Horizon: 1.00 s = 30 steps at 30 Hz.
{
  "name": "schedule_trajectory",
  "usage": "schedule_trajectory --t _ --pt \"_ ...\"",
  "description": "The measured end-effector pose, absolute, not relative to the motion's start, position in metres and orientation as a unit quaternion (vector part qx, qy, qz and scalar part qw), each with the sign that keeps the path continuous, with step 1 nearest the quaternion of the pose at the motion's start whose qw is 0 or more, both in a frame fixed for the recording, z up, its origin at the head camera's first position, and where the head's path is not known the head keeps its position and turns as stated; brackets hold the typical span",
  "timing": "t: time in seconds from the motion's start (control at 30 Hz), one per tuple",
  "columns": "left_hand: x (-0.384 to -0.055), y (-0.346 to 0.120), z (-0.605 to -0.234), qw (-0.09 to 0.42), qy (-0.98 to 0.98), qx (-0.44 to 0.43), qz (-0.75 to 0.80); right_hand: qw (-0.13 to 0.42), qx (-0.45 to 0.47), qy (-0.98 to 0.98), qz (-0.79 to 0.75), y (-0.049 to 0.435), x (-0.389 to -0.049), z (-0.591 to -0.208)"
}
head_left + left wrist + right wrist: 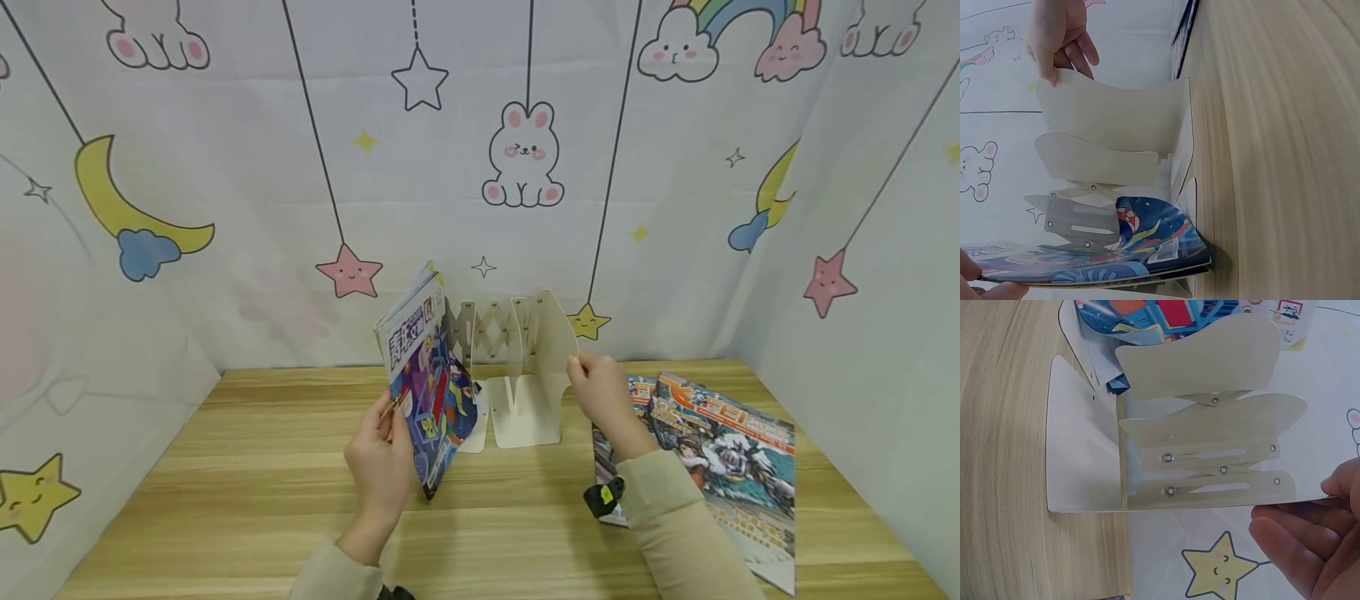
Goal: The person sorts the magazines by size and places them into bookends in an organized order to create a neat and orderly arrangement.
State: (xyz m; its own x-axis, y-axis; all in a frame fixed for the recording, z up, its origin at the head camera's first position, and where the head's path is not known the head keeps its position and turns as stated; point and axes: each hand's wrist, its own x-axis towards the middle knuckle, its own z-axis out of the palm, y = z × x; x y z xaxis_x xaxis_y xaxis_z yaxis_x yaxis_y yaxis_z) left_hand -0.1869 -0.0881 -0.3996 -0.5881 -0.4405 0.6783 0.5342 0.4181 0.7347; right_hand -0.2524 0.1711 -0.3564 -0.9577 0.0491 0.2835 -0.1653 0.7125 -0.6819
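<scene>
In the head view a white expandable book rack (525,417) with upright dividers and riveted crossed slats stands at the back of the table. My left hand (382,458) grips the near edge of a colourful magazine (431,392), upright and slightly tilted at the rack's left end. Its lower corner bends inward toward a divider, as the left wrist view shows on the magazine cover (1154,231). At the opposite end, my right hand (603,396) pinches the top edge of the rack's right end panel (553,346), thumb on one side and fingers on the other.
Two overlapping magazines (738,467) lie flat on the right of the wooden table (247,500), partly under my right forearm. A white cloth backdrop (450,208) with cartoon prints rises behind the table and along both sides.
</scene>
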Motion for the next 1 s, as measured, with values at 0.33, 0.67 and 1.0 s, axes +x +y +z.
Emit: schedule_trajectory --t 0.33,0.67,1.0 --pt "-0.184 -0.089 -0.390 0.483 -0.683 -0.053 -0.545 0.151 0.035 -0.916 0.369 0.172 -0.253 -0.358" --pt "-0.183 -0.085 -0.378 0.491 -0.668 -0.046 -0.558 0.153 0.039 -0.916 0.370 0.172 -0.252 -0.359" --pt "-0.187 -0.077 -0.389 0.490 -0.671 -0.028 -0.556 0.148 0.039 -0.915 0.374 0.173 -0.252 -0.358"
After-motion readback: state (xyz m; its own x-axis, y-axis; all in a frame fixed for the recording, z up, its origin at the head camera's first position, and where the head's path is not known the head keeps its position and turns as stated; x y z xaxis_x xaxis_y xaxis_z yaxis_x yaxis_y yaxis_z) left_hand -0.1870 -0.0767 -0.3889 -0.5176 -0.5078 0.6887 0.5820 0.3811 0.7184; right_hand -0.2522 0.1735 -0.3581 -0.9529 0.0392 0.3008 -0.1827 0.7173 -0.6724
